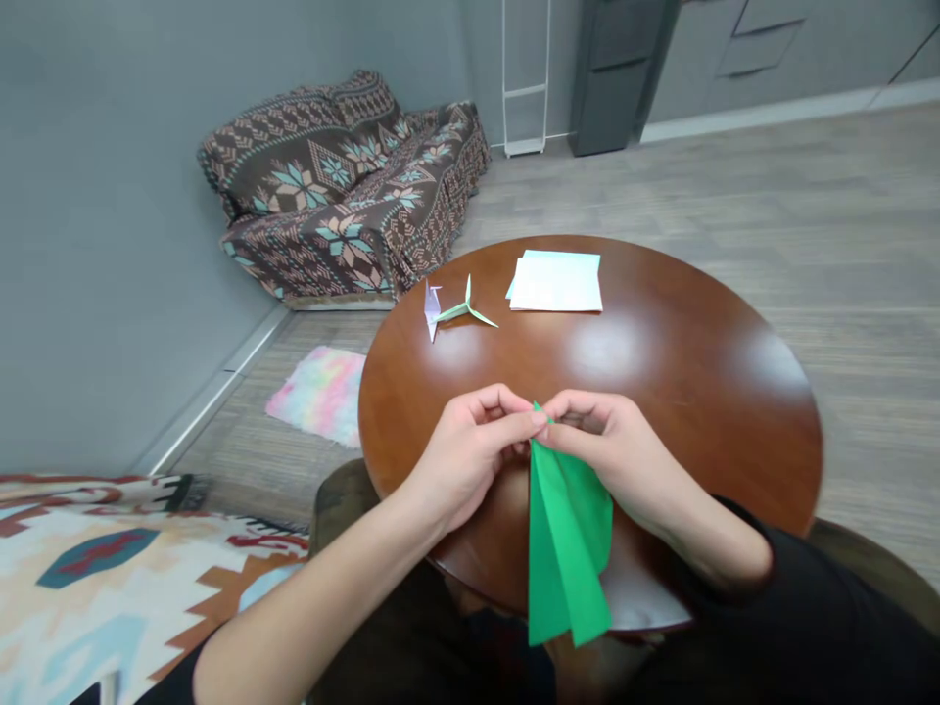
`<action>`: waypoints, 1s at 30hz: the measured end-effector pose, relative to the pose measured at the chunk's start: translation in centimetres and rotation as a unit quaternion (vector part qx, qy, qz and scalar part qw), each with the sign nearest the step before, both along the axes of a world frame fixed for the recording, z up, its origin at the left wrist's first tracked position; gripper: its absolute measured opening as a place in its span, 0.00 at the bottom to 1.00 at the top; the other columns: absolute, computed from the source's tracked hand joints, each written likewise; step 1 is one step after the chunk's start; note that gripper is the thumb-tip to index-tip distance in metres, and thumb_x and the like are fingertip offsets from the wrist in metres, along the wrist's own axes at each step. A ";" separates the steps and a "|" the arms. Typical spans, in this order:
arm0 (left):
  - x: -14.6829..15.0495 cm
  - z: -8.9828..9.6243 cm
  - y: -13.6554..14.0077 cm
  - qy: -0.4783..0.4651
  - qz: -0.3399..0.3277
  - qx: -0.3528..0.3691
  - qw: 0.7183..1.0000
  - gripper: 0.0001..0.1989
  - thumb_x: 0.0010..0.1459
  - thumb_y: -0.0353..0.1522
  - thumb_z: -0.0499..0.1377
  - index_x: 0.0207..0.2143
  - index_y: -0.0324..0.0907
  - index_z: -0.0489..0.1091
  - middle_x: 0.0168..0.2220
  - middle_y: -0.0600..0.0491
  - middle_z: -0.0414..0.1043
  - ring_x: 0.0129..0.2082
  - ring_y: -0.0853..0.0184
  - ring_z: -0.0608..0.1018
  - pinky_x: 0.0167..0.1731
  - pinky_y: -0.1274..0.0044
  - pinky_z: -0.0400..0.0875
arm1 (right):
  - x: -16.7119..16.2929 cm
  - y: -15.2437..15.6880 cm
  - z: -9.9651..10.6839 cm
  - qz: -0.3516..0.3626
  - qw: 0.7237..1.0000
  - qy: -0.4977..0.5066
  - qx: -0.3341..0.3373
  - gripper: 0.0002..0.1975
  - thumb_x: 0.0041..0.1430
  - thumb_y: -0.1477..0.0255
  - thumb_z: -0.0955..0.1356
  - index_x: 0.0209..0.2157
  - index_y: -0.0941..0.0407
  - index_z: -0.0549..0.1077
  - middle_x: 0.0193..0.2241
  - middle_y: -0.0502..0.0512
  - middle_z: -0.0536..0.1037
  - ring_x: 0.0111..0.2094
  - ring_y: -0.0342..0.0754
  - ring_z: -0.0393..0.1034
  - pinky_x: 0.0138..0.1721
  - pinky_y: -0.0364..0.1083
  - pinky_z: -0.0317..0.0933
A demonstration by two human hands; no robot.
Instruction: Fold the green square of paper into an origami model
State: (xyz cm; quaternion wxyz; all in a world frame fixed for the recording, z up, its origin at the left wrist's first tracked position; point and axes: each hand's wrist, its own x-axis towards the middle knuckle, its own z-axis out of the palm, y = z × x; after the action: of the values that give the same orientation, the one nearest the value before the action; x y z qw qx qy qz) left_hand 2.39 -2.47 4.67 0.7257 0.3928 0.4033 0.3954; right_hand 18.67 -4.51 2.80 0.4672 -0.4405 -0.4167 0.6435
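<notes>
A sheet of green paper [565,548], partly folded, hangs from its pointed top corner over the near edge of the round table. My left hand [481,441] pinches that corner from the left between thumb and fingers. From the right, my right hand [602,436] pinches the same corner, its thumb tip touching the left one. Below the pinch the paper spreads into loose flaps, and part of its right side is behind my right hand. The exact fold under the fingertips is hidden.
On the brown round table [682,392] lie a purple folded paper figure [432,305], a pale green three-pointed one [462,310] touching or close to it, and a stack of pale paper [556,284]. A covered sofa [345,196] stands beyond, near a fluffy pastel mat [323,392].
</notes>
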 end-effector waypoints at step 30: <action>-0.7 0.3 1.1 0.106 -0.034 0.095 0.989 0.08 0.47 0.31 0.75 0.27 0.37 0.81 0.25 0.53 0.79 0.24 0.73 0.74 0.28 0.81 0.69 | 0.4 0.0 0.0 0.007 0.999 -0.005 -0.034 0.14 0.46 0.65 0.79 0.21 0.58 0.74 0.21 0.49 0.76 0.24 0.41 0.63 0.28 0.42 0.55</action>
State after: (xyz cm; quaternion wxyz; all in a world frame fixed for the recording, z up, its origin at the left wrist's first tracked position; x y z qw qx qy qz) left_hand 1.65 -1.38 5.00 0.6514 0.5135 0.4244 0.3632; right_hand 19.08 -4.52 2.77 0.4454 -0.4566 -0.4002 0.6580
